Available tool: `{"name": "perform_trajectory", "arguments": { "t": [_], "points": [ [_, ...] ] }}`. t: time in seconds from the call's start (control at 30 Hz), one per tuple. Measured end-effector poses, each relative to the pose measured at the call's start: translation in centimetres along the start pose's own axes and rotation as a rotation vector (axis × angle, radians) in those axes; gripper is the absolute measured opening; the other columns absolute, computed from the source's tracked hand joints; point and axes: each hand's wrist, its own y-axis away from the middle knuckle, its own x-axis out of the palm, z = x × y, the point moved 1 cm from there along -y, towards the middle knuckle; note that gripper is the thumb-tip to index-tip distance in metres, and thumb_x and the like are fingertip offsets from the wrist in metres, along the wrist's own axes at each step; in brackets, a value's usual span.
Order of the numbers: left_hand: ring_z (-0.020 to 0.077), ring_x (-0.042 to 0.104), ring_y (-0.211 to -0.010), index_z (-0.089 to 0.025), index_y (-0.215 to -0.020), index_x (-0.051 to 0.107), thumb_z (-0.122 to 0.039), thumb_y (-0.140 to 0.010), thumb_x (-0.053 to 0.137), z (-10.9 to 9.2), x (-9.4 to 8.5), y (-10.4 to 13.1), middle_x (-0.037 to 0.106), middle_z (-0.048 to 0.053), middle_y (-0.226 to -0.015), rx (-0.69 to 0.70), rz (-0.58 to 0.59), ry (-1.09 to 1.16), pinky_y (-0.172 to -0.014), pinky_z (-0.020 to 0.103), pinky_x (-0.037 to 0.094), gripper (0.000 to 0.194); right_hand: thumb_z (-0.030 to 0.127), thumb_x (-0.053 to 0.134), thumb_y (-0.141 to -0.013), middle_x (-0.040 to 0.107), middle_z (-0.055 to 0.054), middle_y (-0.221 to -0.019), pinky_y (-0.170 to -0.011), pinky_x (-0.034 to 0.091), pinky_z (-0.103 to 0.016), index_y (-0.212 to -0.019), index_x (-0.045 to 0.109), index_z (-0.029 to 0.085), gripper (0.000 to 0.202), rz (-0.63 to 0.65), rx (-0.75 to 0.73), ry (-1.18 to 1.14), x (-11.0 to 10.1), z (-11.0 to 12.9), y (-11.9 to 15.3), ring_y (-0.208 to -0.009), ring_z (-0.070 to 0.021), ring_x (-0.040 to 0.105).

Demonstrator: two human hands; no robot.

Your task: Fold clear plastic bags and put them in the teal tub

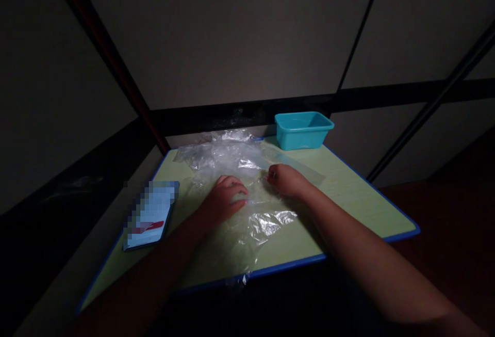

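Clear, crinkled plastic bags (228, 157) are spread over the middle of a pale green table (359, 208), and one bit hangs over the front edge. My left hand (224, 200) rests on or just above the plastic, its thumb and fingers curved and apart, holding nothing I can see. To its right, my right hand (284, 179) is closed in a pinch at the plastic, with the fingertips turned left. A thin fold of clear plastic appears to be between those fingertips, though the dim light hides the exact grip.
A turquoise plastic basket (302, 138) stands at the table's back right corner. On the left side lies a phone or tablet (154, 213) with a lit, blurred screen. Dark-framed panels (240, 37) rise right behind the table, which has a blue edge.
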Motion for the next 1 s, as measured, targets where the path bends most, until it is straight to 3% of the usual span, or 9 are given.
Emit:
{"name": "perform_trajectory", "arguments": {
  "t": [0.13, 0.3, 0.47, 0.7, 0.87, 1.0],
  "points": [
    [0.0198, 0.05, -0.096, -0.02, -0.076, 0.064, -0.022, -0.078, 0.061, -0.3, 0.0, -0.1, 0.057, 0.003, -0.093, 0.029, 0.047, 0.009, -0.089, 0.035, 0.04, 0.004, 0.032, 0.047, -0.088, 0.071, -0.01, -0.084, -0.062, 0.04, -0.022, -0.093, 0.066, 0.016, 0.026, 0.036, -0.012, 0.039, -0.2, 0.2, 0.2, -0.068, -0.0163, 0.065],
    [0.0204, 0.05, -0.096, -0.02, -0.078, 0.061, -0.027, -0.074, 0.066, -0.4, 0.1, 0.0, 0.058, 0.003, -0.094, 0.055, 0.088, 0.048, -0.089, 0.035, 0.039, 0.009, 0.032, 0.046, -0.088, 0.071, -0.01, -0.089, -0.065, 0.041, -0.022, -0.097, 0.066, 0.016, 0.027, 0.036, -0.018, 0.069, -0.4, 0.3, 0.4, -0.075, -0.017, 0.065],
    [0.0201, 0.051, -0.093, -0.021, -0.071, 0.056, -0.024, -0.078, 0.055, -0.1, -0.3, -0.2, 0.059, 0.003, -0.09, -0.003, 0.063, 0.075, -0.088, 0.036, 0.039, 0.008, 0.032, 0.046, -0.087, 0.071, -0.011, -0.092, -0.062, 0.041, -0.022, -0.096, 0.067, 0.016, 0.028, 0.032, -0.04, 0.1, -0.5, 0.3, 0.4, -0.076, -0.0181, 0.065],
    [0.0177, 0.054, -0.079, -0.021, -0.069, 0.05, -0.027, -0.077, 0.048, 0.7, -1.3, -0.5, 0.057, 0.0, -0.077, -0.252, -0.15, 0.125, -0.075, 0.031, 0.043, 0.01, 0.032, 0.048, -0.083, 0.07, -0.013, -0.095, -0.058, 0.038, -0.024, -0.091, 0.069, 0.016, 0.027, 0.01, -0.065, 0.162, -0.7, 0.2, 0.5, -0.08, -0.0216, 0.064],
    [0.0159, 0.052, -0.063, -0.021, -0.068, 0.047, -0.031, -0.078, 0.048, 2.2, -1.4, -0.3, 0.051, -0.003, -0.065, -0.445, -0.272, 0.021, -0.062, 0.028, 0.043, 0.014, 0.029, 0.046, -0.086, 0.071, -0.009, -0.073, -0.056, 0.038, -0.023, -0.088, 0.068, 0.016, 0.026, 0.14, -0.098, 0.061, -1.0, 0.4, 1.0, -0.063, -0.0172, 0.064],
    [0.0206, 0.055, -0.083, -0.02, -0.089, 0.052, -0.027, -0.079, 0.051, 1.3, -2.1, -0.3, 0.054, 0.005, -0.091, -0.372, -0.464, -0.124, -0.076, 0.036, 0.047, 0.013, 0.031, 0.044, -0.088, 0.07, -0.008, -0.069, -0.057, 0.04, -0.023, -0.091, 0.067, 0.016, 0.027, 0.16, -0.063, 0.044, -0.9, 0.4, 1.0, -0.059, -0.0168, 0.064]
  ]
}}
